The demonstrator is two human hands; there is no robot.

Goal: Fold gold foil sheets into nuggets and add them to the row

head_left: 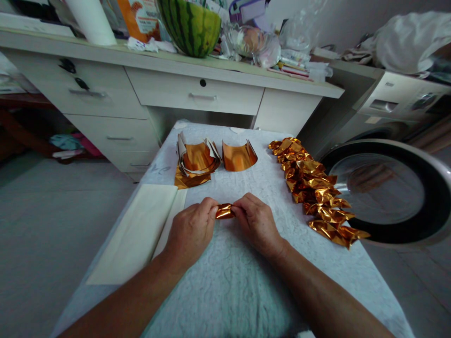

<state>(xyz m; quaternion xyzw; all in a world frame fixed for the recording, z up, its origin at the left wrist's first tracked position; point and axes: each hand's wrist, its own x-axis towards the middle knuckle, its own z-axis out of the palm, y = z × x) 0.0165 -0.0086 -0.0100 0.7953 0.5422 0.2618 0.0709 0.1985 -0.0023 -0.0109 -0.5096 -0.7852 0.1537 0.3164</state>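
Between my two hands is a small rolled piece of shiny copper-gold foil paper (224,211), pinched at both ends. My left hand (195,225) has its thumb and fingers closed on the left end. The right end is gripped the same way by my right hand (256,223). Beyond them stands a curled stack of foil sheets (197,157), gold inside with pale backing. To its right, a single curved foil sheet (239,156) rests on the cloth. A slanting row of folded foil pieces (313,188) lies along the right side.
A pale cloth (225,286) covers the table, with cream paper (136,234) at its left. Behind is a counter with drawers (197,94), bearing a cut watermelon (192,28) and plastic bags. A washing machine's round door (384,188) hangs open at the right edge.
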